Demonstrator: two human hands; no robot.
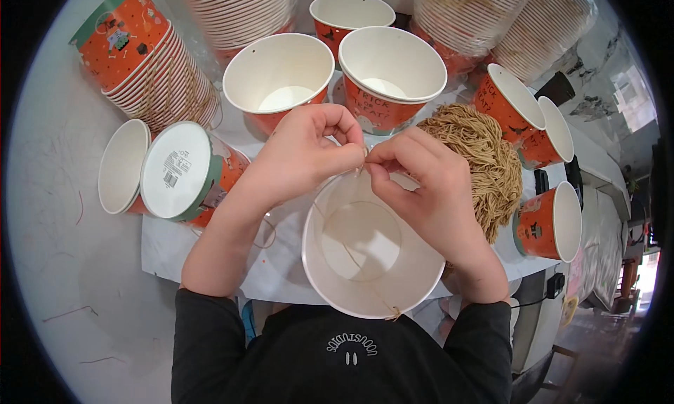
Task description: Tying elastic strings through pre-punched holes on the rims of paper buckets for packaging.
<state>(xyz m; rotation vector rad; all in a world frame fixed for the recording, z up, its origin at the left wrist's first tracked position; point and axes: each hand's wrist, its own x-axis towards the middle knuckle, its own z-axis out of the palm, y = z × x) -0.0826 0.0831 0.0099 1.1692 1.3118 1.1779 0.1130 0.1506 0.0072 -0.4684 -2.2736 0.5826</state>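
Note:
A white-lined paper bucket [319,253] stands right in front of me, its mouth facing up. Thin tan string [349,251] runs across its inside and is knotted at the near rim. Over the far rim, my left hand [316,143] pinches the string between thumb and forefinger. My right hand [423,186] meets it there, its thumb and forefinger also closed on the string. The fingertips nearly touch, and they partly hide the string and the rim between them. A loop of string [268,234] hangs beside my left forearm.
A heap of tan strings [484,165] lies beside my right hand. Orange paper buckets [281,74] stand beyond my hands, with several more tipped at the right. One overturned bucket [175,169] lies left. Tall nested stacks [158,74] line the back, some wrapped in clear plastic.

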